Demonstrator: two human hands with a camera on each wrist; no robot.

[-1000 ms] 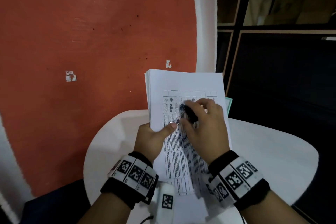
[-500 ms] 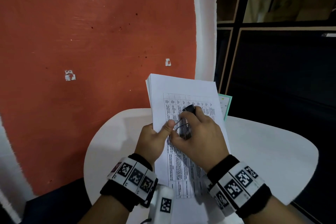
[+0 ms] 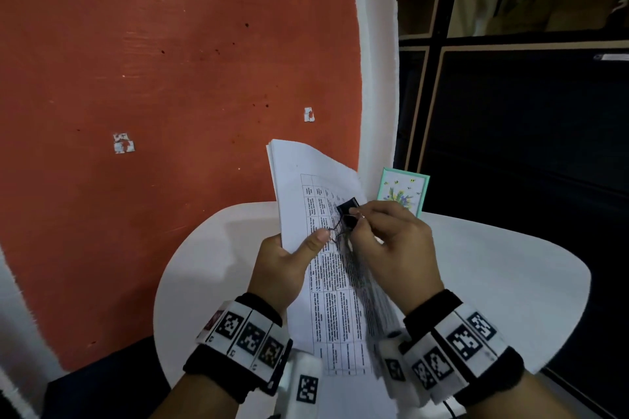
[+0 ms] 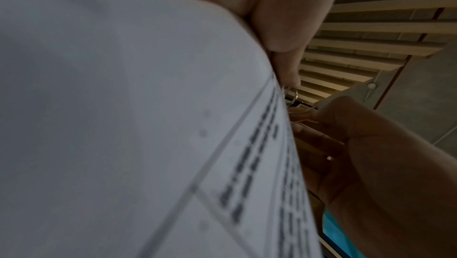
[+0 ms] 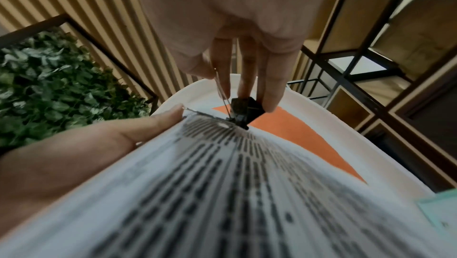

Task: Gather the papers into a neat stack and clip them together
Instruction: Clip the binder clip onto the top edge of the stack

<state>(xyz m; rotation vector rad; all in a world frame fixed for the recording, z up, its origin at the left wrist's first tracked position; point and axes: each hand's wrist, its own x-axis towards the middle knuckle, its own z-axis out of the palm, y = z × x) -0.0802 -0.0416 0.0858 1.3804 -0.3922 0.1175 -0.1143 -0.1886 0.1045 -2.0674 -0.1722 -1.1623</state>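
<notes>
A stack of white papers [image 3: 299,187] with a printed table stands tilted above a white round table [image 3: 493,269]. My left hand [image 3: 289,258] grips the stack's left edge, thumb on the top sheet [image 5: 168,117]. My right hand [image 3: 384,235] pinches a black binder clip [image 3: 348,211] against the printed page, its wire handles spread toward my left thumb. In the right wrist view the clip [image 5: 245,111] sits under my fingertips on the papers [image 5: 222,193]. In the left wrist view the papers [image 4: 123,125] fill the frame and a wire handle [image 4: 289,94] shows.
A small mint-framed flower card [image 3: 403,192] stands at the table's far edge behind my right hand. An orange wall panel [image 3: 170,78] rises behind the table, and dark shelving [image 3: 510,95] stands to the right.
The paper stack has tilted leftward, uncovering the flower card. My right hand has shifted right and turned the clip, and its wire handles now spread open.
</notes>
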